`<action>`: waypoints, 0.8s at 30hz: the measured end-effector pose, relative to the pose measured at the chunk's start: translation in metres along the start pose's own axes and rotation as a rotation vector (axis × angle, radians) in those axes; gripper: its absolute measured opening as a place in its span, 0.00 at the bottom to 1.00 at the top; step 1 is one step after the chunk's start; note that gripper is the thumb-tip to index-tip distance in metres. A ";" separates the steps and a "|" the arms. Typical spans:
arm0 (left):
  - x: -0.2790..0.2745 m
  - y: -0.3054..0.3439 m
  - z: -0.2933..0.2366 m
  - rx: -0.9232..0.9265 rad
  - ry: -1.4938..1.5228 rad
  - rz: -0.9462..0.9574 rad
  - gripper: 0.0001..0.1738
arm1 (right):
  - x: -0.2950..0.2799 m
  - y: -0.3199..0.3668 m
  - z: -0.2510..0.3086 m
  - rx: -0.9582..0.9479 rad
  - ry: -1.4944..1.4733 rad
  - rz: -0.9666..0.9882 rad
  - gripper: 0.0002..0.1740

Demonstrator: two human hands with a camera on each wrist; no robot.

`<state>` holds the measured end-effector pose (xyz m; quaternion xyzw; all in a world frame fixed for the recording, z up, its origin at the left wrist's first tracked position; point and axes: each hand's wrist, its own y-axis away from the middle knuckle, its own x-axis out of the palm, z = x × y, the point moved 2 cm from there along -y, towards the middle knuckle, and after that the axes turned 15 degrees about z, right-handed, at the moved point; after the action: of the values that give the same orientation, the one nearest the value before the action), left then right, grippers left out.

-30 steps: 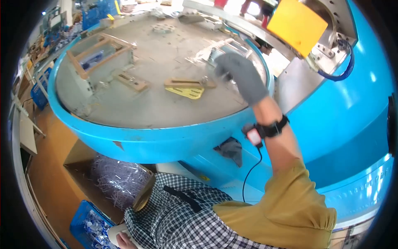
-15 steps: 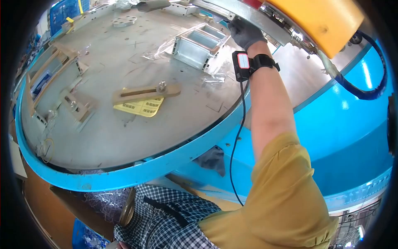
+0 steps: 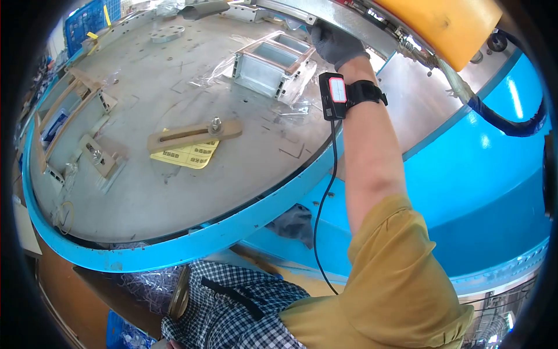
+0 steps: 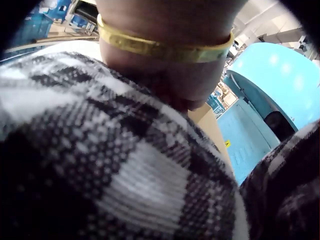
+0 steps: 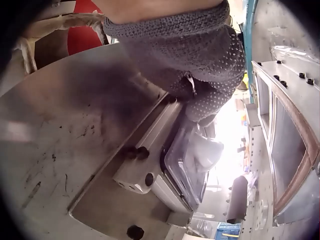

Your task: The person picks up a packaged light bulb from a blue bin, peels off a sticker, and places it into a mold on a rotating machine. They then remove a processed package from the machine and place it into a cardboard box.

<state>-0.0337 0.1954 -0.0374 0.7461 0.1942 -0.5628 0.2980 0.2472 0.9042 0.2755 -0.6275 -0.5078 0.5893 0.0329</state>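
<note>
My right hand (image 5: 200, 75), in a grey knitted glove with pale dots, reaches under the metal press head (image 5: 145, 150). In the right wrist view its curled fingers grip the far end of a clear plastic blister pack (image 5: 185, 157) at the head's underside; the fingertips are partly hidden. From the head view the same gloved hand (image 3: 337, 46) sits behind the machine's beam. My left hand (image 4: 170, 82), below a yellow bangle (image 4: 165, 50), rests low against the checked apron (image 4: 145, 185), its fingers hidden.
A round grey turntable (image 3: 192, 198) with a blue rim carries an open-topped fixture (image 3: 270, 61), another frame fixture (image 3: 72, 116) and a slotted clamp bar (image 3: 195, 135) over a yellow label (image 3: 189, 156). A yellow machine housing (image 3: 442, 26) hangs close above the right arm. Plastic scraps (image 3: 154, 288) fill a box below.
My right hand has moved from over the turntable's right side to beneath the press head, and stays there during the last half second. The head view has shifted.
</note>
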 end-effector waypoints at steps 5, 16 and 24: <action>-0.003 0.007 0.002 0.045 -0.131 -0.057 0.09 | 0.027 -0.005 -0.028 0.115 -0.283 0.106 0.17; 0.076 0.026 0.077 0.042 -0.131 -0.058 0.19 | 0.003 0.002 0.024 0.258 -0.196 0.244 0.15; 0.008 0.016 0.006 0.019 -0.178 -0.250 0.15 | 0.063 -0.037 0.034 0.144 0.494 0.754 0.14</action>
<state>-0.0260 0.1793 -0.0423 0.6662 0.2529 -0.6612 0.2346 0.1854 0.9463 0.2444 -0.8865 -0.1785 0.4265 -0.0204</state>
